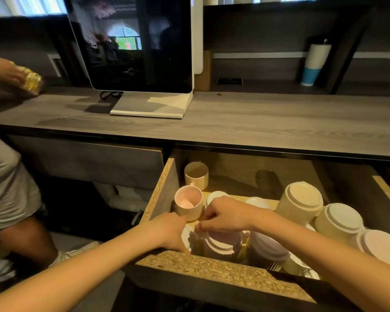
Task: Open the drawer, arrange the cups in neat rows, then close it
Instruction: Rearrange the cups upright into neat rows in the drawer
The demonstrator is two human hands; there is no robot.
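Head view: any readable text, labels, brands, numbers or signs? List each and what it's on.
No readable text in this view.
Monitor: screen dark, reflections only, no logo visible.
Tumbler: white and blue, no print visible.
Dark plate on the back ledge: any marking is too small and blurred to read.
Pink mug, upturned lilac cup and the other cups in the drawer: plain.

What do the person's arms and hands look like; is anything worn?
The left forearm and right forearm are bare to the frame edge, no sleeves showing. The left hand and right hand wear no gloves; no watch or ring is visible.
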